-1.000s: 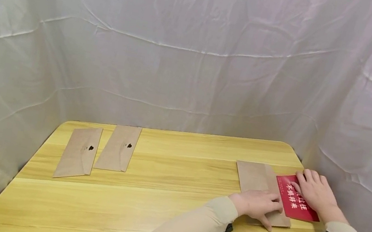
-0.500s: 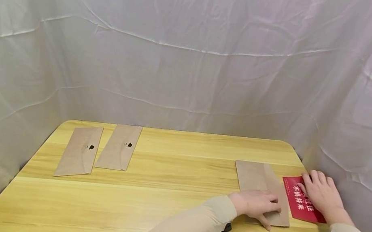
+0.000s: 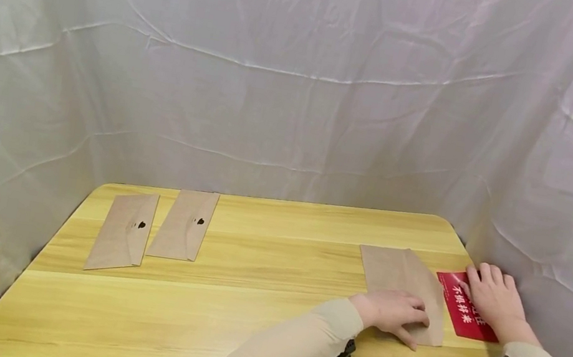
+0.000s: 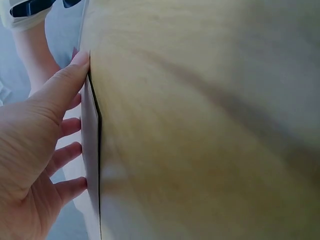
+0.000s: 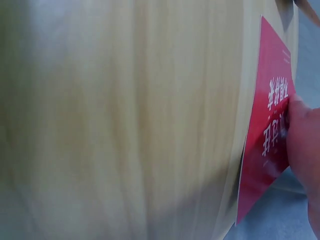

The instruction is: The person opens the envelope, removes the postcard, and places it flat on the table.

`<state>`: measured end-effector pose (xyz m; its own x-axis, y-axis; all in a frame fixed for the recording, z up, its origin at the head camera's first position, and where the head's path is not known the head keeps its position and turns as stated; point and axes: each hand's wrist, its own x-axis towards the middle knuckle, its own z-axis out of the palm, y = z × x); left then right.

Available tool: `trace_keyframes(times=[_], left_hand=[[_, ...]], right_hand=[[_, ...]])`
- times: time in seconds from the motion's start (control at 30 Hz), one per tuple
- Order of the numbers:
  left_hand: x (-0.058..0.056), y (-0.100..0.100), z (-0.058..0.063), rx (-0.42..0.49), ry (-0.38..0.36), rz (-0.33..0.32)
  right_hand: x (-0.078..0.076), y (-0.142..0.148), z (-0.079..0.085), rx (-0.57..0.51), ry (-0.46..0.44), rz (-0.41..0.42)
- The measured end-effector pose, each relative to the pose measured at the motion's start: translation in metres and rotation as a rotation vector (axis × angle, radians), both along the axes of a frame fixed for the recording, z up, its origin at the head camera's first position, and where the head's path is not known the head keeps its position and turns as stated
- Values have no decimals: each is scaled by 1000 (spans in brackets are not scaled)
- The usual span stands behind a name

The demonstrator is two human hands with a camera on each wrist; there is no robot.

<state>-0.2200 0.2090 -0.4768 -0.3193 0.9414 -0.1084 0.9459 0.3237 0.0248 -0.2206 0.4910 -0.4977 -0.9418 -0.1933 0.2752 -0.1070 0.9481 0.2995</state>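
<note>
A brown paper envelope point(image 3: 389, 270) lies at the right part of the table with its pointed flap unfolded to the right. My left hand point(image 3: 393, 314) rests on its near part, fingers spread, thumb at the near edge. In the left wrist view the fingertips touch the envelope point(image 4: 91, 127). Just right of the flap is a red card point(image 3: 457, 308) with white characters. My right hand point(image 3: 495, 300) grips the card's right side. The right wrist view has the thumb on top of the card point(image 5: 265, 95); the other fingers are hidden there.
Two more brown envelopes, one at the far left point(image 3: 120, 233) and one beside it point(image 3: 183, 227), lie with their flaps folded down. Pale curtains point(image 3: 298, 111) surround the wooden table point(image 3: 252, 248) at the back and sides.
My right hand has drawn the red card to the right, away from the envelope, whose flap now shows fully. The left hand stays on the envelope, which has shifted slightly left.
</note>
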Motion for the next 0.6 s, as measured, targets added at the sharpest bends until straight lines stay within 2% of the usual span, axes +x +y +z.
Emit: trace_keyframes(times=[0.23,0.43,0.6], left_hand=[[2,0,3,-37,24,20],[11,-1,7,-132,71,97],[16,-8,2,-138,72,152]], right_hand=[[-4,-4,-3,0,-22,-31],[-7,-5,-6,-22,-40,-37],[-7,-9,-6,-41,-57,-38]])
